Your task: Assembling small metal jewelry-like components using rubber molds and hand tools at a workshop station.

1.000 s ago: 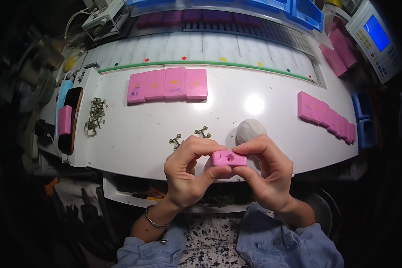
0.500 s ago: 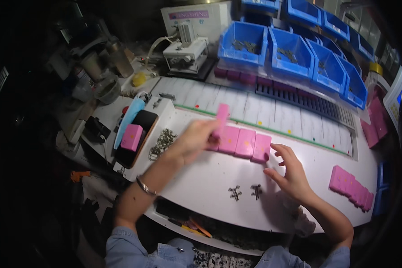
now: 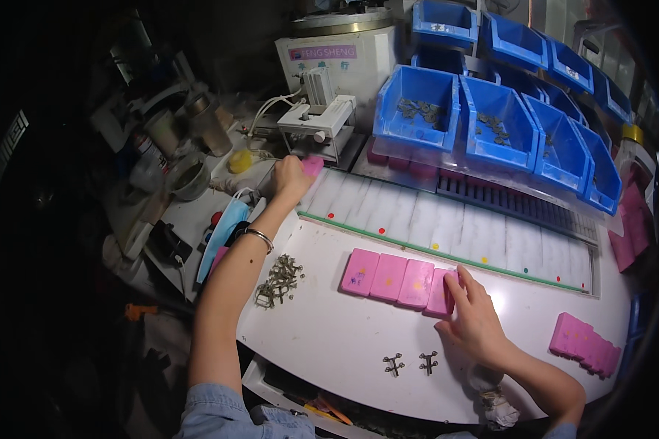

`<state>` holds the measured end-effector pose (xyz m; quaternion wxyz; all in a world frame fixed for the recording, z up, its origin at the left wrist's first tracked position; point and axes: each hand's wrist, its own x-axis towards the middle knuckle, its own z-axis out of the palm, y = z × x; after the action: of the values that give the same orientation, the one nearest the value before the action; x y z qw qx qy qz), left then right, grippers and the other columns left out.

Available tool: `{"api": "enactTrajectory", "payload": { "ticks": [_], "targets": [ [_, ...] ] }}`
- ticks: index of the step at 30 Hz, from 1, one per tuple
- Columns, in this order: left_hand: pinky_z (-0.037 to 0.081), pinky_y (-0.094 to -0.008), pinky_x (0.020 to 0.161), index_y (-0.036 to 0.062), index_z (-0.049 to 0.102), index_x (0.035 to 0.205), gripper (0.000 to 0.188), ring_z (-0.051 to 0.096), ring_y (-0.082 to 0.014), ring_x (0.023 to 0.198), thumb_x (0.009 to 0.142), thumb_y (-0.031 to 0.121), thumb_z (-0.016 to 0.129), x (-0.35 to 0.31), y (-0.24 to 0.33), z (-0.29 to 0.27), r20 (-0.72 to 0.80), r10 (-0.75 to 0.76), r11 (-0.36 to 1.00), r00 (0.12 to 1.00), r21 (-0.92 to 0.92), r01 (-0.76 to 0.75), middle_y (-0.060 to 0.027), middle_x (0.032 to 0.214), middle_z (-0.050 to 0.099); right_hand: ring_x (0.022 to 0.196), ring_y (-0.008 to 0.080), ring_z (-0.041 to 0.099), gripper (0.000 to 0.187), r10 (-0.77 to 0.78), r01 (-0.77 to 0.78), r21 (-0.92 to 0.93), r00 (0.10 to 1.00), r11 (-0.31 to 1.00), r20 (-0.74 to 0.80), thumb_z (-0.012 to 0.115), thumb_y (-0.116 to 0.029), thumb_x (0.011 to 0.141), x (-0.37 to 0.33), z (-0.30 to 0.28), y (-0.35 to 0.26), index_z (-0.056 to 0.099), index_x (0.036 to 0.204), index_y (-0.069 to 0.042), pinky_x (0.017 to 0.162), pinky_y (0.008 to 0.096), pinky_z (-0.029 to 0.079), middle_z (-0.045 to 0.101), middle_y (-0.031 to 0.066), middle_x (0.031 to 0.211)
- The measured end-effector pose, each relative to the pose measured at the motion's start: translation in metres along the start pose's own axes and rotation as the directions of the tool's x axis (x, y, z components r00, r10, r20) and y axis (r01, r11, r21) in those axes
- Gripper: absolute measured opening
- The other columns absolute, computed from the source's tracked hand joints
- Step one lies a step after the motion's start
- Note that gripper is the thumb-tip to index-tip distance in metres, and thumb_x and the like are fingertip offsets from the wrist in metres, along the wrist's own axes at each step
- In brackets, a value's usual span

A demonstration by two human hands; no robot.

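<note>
My left hand (image 3: 293, 179) reaches to the far left, closed on a pink block (image 3: 313, 167) beside the base of a small white press-like machine (image 3: 321, 124). Part of that block is hidden by the fingers. On the white tabletop lies a row of several flat pink blocks (image 3: 388, 278), with yellow and dark marks on some. My right hand (image 3: 477, 314) is at the row's right end, its fingers touching the last pink block (image 3: 438, 291) and its thumb spread away below. Two small branched metal pieces (image 3: 394, 364) lie nearer me.
A pile of small metal parts (image 3: 278, 282) lies left of the row. Behind runs a marbled strip with a green edge (image 3: 410, 240). Blue bins (image 3: 417, 135) stand at the back right; more pink blocks (image 3: 584, 342) lie far right. Cups and jars (image 3: 211, 126) crowd the left.
My left hand has moved from above the row to the machine, carrying the pink block. My right hand has come up against the row's last block. The whole view has shifted.
</note>
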<state>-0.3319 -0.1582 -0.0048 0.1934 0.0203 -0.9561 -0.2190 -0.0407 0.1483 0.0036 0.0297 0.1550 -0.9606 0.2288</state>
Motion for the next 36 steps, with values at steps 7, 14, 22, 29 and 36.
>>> {"api": "enactTrajectory", "payload": {
  "ticks": [7, 14, 22, 29, 36],
  "targets": [
    [0.047, -0.0409, 0.064, 0.0005, 0.063, 0.073, 0.025, 0.061, -0.0342, 0.073, 0.06, 0.02, 0.073, 0.0, 0.024, 0.012, -0.048, 0.05, 0.999, 0.998, 0.011, -0.049, -0.0201, 0.073, 0.062, 0.114, 0.0404, 0.041, 0.064, 0.027, -0.02, 0.06, 0.991, 0.998, -0.134, 0.068, -0.012, 0.071, 0.001, -0.002, 0.01, 0.038, 0.125, 0.004, 0.093, 0.0441, 0.037, 0.039, 0.0282, 0.126],
    [0.042, -0.0421, 0.062, -0.0011, 0.059, 0.074, 0.02, 0.056, -0.0336, 0.066, 0.074, 0.018, 0.064, 0.016, -0.039, 0.031, -0.03, 0.311, 0.943, 0.95, -0.114, -0.312, -0.0193, 0.072, 0.06, 0.113, 0.0396, 0.04, 0.063, 0.007, 0.078, 0.344, 0.971, 0.936, -0.24, 0.061, -0.006, 0.07, 0.008, 0.034, 0.029, 0.035, 0.126, 0.005, 0.096, 0.0432, 0.035, 0.042, 0.0259, 0.12],
    [0.04, -0.0428, 0.086, -0.0041, 0.052, 0.103, 0.038, 0.049, -0.0407, 0.097, 0.066, 0.0, 0.061, 0.005, -0.017, 0.046, -0.105, 0.294, 0.955, 0.95, 0.058, -0.29, -0.0236, 0.102, 0.051, 0.108, 0.0374, 0.042, 0.082, 0.079, 0.133, 0.485, 0.916, 0.865, -0.392, 0.06, 0.002, 0.062, -0.05, -0.031, 0.008, 0.023, 0.135, -0.002, 0.091, 0.0381, 0.04, 0.035, 0.0211, 0.116],
    [0.049, -0.0342, 0.073, 0.0031, 0.052, 0.106, 0.033, 0.059, -0.0208, 0.081, 0.091, 0.032, 0.049, -0.218, 0.206, -0.046, 0.516, 0.565, 0.614, 0.644, -0.784, 0.089, -0.0071, 0.087, 0.058, 0.107, 0.0385, 0.039, 0.088, 0.043, 0.24, 0.441, 0.839, 0.865, -0.542, 0.062, 0.001, 0.061, -0.089, -0.06, 0.021, 0.018, 0.137, 0.001, 0.089, 0.0384, 0.04, 0.032, 0.0216, 0.115],
    [0.035, -0.0352, 0.101, 0.0113, 0.016, 0.142, 0.058, 0.035, -0.0197, 0.126, 0.096, 0.044, 0.027, -0.306, 0.26, -0.066, 0.837, 0.516, 0.524, 0.182, -0.477, 0.705, -0.006, 0.141, 0.03, 0.104, 0.0398, 0.041, 0.074, -0.041, 0.227, 0.269, 0.829, 0.936, -0.558, 0.059, -0.007, 0.067, -0.123, -0.094, 0.012, 0.027, 0.132, 0.006, 0.091, 0.0446, 0.037, 0.038, 0.0277, 0.118]
  ]
}}
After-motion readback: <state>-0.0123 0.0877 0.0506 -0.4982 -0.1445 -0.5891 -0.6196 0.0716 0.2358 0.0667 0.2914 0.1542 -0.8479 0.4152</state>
